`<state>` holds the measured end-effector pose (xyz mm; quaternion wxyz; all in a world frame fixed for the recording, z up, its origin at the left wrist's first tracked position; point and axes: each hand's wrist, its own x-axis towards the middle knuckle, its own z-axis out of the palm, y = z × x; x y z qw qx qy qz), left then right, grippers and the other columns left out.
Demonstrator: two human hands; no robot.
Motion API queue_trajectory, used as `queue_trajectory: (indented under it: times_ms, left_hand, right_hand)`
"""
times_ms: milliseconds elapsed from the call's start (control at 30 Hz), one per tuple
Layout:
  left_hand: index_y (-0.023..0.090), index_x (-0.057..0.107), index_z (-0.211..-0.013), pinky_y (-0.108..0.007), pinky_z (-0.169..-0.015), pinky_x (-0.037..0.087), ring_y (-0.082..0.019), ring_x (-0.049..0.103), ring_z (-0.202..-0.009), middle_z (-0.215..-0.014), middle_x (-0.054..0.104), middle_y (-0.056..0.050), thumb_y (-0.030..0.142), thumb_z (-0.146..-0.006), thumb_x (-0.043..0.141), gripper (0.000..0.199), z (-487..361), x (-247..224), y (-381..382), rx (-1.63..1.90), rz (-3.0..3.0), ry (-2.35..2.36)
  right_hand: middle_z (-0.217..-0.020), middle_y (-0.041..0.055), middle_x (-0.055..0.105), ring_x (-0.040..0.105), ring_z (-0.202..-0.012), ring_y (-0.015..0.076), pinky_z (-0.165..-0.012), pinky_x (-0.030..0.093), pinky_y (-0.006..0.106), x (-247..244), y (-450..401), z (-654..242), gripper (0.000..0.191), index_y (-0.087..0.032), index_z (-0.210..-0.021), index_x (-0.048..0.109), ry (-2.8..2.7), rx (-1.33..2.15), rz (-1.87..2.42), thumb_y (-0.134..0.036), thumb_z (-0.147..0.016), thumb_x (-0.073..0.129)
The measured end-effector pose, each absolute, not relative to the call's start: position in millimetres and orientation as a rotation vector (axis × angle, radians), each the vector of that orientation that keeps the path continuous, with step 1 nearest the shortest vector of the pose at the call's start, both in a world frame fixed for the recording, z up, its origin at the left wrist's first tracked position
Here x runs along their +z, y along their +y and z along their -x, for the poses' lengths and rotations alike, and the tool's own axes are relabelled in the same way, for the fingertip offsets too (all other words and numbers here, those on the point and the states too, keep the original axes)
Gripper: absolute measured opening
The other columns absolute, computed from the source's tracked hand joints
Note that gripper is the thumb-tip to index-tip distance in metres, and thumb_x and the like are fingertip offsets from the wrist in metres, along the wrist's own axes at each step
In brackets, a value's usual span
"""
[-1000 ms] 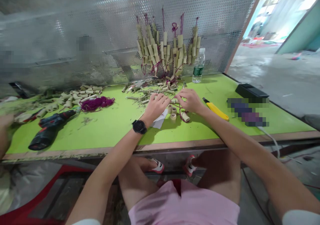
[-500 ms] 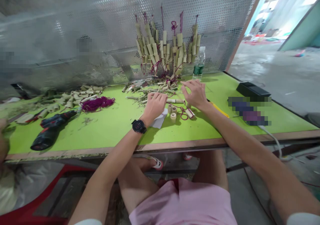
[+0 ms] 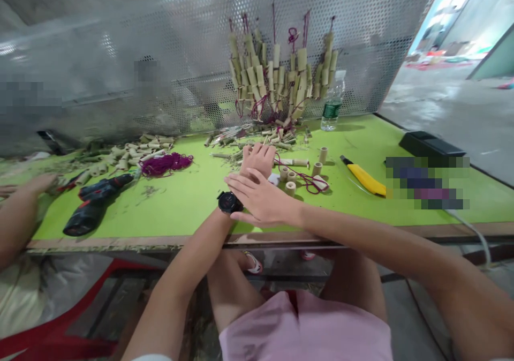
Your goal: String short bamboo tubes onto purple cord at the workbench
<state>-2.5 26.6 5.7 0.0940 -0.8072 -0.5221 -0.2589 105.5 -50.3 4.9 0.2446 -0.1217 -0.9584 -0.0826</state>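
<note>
My left hand (image 3: 259, 159), with a black watch (image 3: 228, 202) on its wrist, lies over the bamboo bits. Its fingers curl down and their tips are hidden, so what they hold cannot be made out. Across the back of that wrist lies my right hand (image 3: 265, 197), fingers stretched out and nothing in them. Just right of the hands stand several short bamboo tubes (image 3: 290, 189). A purple cord (image 3: 308, 179) runs from near my left fingers and loops around a small tube piece (image 3: 320, 183). A longer bamboo tube (image 3: 299, 163) lies behind them.
Strung bamboo tubes (image 3: 257, 77) hang on the perforated metal panel (image 3: 180, 39). A water bottle (image 3: 331, 106), a yellow cutter (image 3: 363, 179) and a black box (image 3: 431, 145) are rightward. Leftward lie purple yarn (image 3: 166, 164), a drill (image 3: 98, 197) and another person's arm (image 3: 20, 216).
My right hand has moved left and toward me, from beside the tubes onto my left wrist. The yellow cutter is now uncovered. Another person's arm has come further into view at left.
</note>
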Motion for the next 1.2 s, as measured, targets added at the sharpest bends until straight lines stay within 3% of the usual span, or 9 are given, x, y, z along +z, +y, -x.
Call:
queue_trajectory:
  times_ms: [200,400,600,733,867,967,1067,1133,1200]
  left_hand:
    - [0.019,0.067,-0.142,-0.051,-0.106,0.062,-0.028,0.070,-0.124,-0.145,0.067,-0.014,0.041,-0.106,0.070,0.042,6.0,1.7,34.2,-0.830,2.260,-1.586]
    - [0.025,0.068,-0.143,-0.073,-0.126,0.033,-0.034,0.060,-0.142,-0.145,0.071,-0.014,0.019,-0.112,0.045,0.038,5.2,-4.9,32.8,-0.831,2.217,-1.601]
    - [0.024,0.072,-0.131,-0.065,-0.122,0.039,-0.036,0.061,-0.140,-0.133,0.076,-0.016,0.019,-0.110,0.044,0.035,8.1,3.9,19.4,-0.723,2.216,-1.551]
    - [0.032,0.073,-0.134,-0.065,-0.117,0.043,-0.036,0.062,-0.137,-0.133,0.076,-0.011,0.023,-0.110,0.045,0.038,10.9,4.7,18.3,-0.660,2.201,-1.564]
    - [0.033,0.069,-0.143,-0.061,-0.121,0.042,-0.036,0.056,-0.147,-0.146,0.072,-0.010,0.024,-0.106,0.053,0.041,12.2,4.3,14.9,-0.623,2.223,-1.455]
    - [0.023,0.068,-0.139,-0.055,-0.116,0.042,-0.035,0.062,-0.137,-0.134,0.077,-0.016,0.016,-0.106,0.052,0.037,10.1,8.2,7.4,-0.610,2.178,-1.387]
    - [0.023,0.070,-0.132,-0.049,-0.111,0.042,-0.033,0.066,-0.127,-0.122,0.080,-0.014,0.016,-0.109,0.049,0.031,5.9,11.0,0.4,-0.630,2.159,-1.295]
    - [0.024,0.071,-0.129,-0.048,-0.110,0.041,-0.032,0.067,-0.124,-0.121,0.080,-0.013,0.017,-0.111,0.047,0.031,3.2,10.7,-2.1,-0.640,2.174,-1.263]
    - [0.023,0.071,-0.132,-0.048,-0.108,0.041,-0.032,0.067,-0.124,-0.122,0.080,-0.014,0.017,-0.112,0.045,0.033,1.7,9.0,-2.8,-0.638,2.192,-1.272]
  right_hand:
    - [-0.164,0.0276,0.057,0.052,-0.155,0.0402,-0.129,0.035,0.062,1.9,-51.6,-102.9,0.067,-0.002,-0.158,0.058,-2.593,-0.279,0.318,-0.052,-0.116,0.042]
    - [-0.167,0.0204,0.057,0.052,-0.156,0.0382,-0.130,0.034,0.062,1.6,-60.8,-100.7,0.064,-0.010,-0.158,0.061,-2.614,-0.368,0.280,-0.054,-0.117,0.040]
    - [-0.174,0.0119,0.050,0.044,-0.163,0.0344,-0.133,0.036,0.059,-3.5,-81.6,-99.7,0.055,-0.016,-0.158,0.061,-2.632,-0.339,0.105,-0.048,-0.118,0.043]
    - [-0.182,-0.0011,0.036,0.036,-0.168,0.0300,-0.141,0.023,0.061,21.1,-54.3,-122.8,0.053,-0.032,-0.170,0.045,-2.621,-0.281,0.185,-0.039,-0.118,0.042]
    - [-0.185,0.0126,0.029,0.027,-0.170,0.0422,-0.138,0.017,0.071,39.7,3.7,-162.7,0.071,-0.023,-0.176,0.031,-2.475,-0.100,0.650,-0.042,-0.112,0.051]
    - [-0.168,0.0220,0.054,0.049,-0.155,0.0477,-0.130,0.029,0.072,30.4,37.6,-186.9,0.084,-0.018,-0.171,0.042,-2.421,0.083,0.747,-0.061,-0.103,0.064]
    - [-0.125,0.0179,0.080,0.072,-0.117,0.0385,-0.121,0.037,0.066,12.9,54.5,-199.1,0.047,-0.018,-0.136,0.072,-2.470,0.162,0.739,-0.052,-0.106,0.061]
    - [-0.097,0.0130,0.082,0.071,-0.093,0.0309,-0.112,0.043,0.058,4.9,60.0,-202.8,0.034,-0.019,-0.103,0.078,-2.502,0.107,0.724,-0.042,-0.109,0.053]
    - [-0.085,0.0117,0.078,0.066,-0.082,0.0269,-0.098,0.048,0.048,1.9,63.6,-205.6,0.041,-0.019,-0.087,0.075,-2.472,0.044,0.707,-0.037,-0.111,0.048]
